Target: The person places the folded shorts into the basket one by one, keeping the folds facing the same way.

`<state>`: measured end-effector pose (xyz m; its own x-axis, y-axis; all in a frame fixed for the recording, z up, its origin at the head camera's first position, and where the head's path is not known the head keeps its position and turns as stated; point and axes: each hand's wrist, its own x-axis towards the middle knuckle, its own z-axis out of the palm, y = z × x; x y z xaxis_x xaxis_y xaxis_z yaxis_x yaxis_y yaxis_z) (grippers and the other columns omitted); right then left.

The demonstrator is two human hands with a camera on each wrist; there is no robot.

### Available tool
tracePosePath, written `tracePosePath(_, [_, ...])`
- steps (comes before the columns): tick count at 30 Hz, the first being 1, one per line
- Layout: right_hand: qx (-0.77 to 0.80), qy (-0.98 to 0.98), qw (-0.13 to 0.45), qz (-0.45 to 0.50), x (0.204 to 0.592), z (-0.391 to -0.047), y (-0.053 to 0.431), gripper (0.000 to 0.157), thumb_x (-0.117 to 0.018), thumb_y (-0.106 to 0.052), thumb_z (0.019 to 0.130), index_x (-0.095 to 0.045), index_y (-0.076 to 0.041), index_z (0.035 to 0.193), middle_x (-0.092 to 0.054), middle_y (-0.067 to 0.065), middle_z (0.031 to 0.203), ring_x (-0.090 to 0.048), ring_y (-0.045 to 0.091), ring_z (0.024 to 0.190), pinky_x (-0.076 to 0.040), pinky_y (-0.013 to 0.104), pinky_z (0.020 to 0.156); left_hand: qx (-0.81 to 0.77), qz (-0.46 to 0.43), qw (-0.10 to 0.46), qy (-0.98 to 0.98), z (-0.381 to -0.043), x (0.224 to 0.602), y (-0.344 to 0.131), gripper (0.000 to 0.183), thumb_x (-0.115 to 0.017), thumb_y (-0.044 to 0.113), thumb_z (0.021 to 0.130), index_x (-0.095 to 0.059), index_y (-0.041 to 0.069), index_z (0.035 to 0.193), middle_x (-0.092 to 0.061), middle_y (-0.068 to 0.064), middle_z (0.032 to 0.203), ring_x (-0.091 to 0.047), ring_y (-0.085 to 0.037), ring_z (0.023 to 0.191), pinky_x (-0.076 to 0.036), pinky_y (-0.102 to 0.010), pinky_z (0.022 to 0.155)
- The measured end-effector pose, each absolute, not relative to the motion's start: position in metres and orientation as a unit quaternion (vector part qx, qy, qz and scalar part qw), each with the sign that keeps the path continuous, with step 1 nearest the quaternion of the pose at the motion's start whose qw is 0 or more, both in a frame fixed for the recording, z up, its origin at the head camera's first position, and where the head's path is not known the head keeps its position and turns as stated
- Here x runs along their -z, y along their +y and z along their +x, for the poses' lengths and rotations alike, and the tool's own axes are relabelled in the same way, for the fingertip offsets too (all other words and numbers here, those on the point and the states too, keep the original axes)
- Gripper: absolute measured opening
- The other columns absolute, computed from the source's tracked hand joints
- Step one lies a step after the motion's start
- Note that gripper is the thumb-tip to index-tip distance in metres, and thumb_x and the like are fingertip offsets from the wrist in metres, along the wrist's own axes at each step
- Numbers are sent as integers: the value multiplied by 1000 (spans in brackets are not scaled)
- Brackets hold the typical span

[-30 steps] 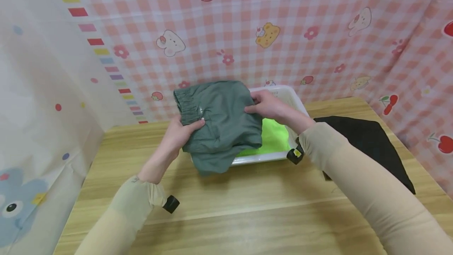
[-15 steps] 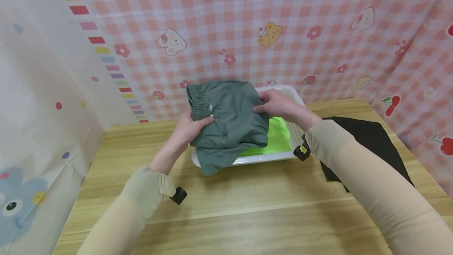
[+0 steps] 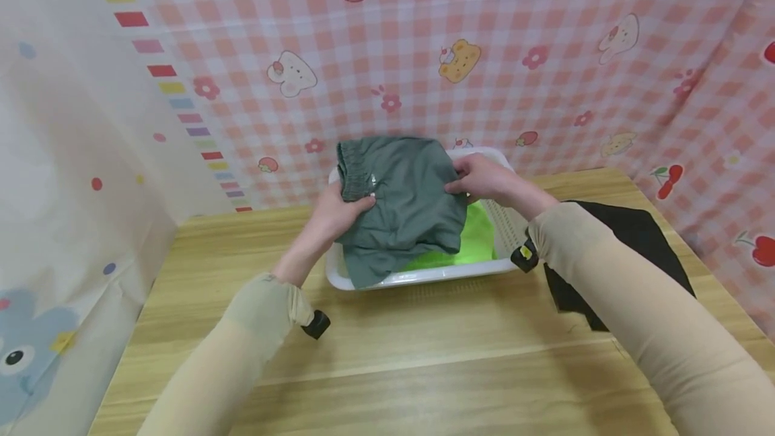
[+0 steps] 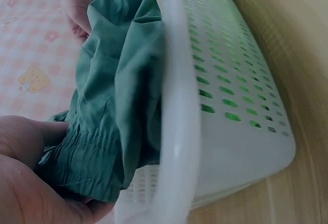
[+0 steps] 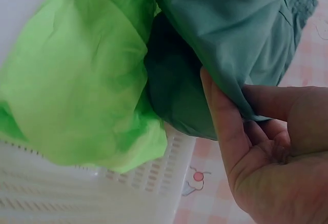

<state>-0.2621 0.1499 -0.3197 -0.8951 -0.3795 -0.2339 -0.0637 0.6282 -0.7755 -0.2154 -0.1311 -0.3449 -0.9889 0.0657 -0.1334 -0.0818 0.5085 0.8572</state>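
Green shorts [image 3: 406, 200] with a gathered elastic waistband are held over a white plastic basket [image 3: 424, 277]. My left hand [image 3: 335, 212] pinches the waistband end, thumb on top, as the left wrist view also shows with the waistband [image 4: 84, 165] between thumb and fingers. At the other end my right hand [image 3: 481, 179] pinches the cloth; in the right wrist view a fold lies between thumb and fingers [image 5: 225, 126]. The lower left corner of the shorts hangs over the basket's front rim. Bright green cloth [image 5: 87, 75] lies inside the basket, partly hidden beneath the shorts.
To the right, a black cloth [image 3: 630, 241] lies on the wooden table [image 3: 387, 369], partly covered by my right sleeve. A pink checked curtain [image 3: 387, 39] hangs right behind the basket, and a white printed sheet [image 3: 72, 153] hangs at the left.
Both hands have carried the shorts rightward, from the basket's left side to more over it. The basket's left end now shows. The grip of each hand stays the same.
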Motion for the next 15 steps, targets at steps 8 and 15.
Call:
tracePosePath(8, [382, 891, 210, -124, 320, -263, 164, 13, -66, -8, 101, -61, -1, 92, -60, -1, 82, -61, 7, 80, -61, 28, 71, -440, 3, 120, 890, -215, 353, -125, 59, -71, 29, 99, -52, -6, 142, -61, -21, 143, -59, -31, 133, -51, -45, 114])
tracePosePath(15, [348, 899, 237, -122, 325, -265, 180, 16, -65, -8, 102, -61, 1, 89, -58, 1, 81, -58, 8, 80, -62, 29, 73, -411, 11, 144, 900, -212, 357, -124, 26, -67, 22, 102, -63, -2, 109, -68, -9, 93, -70, -24, 86, -52, -20, 66])
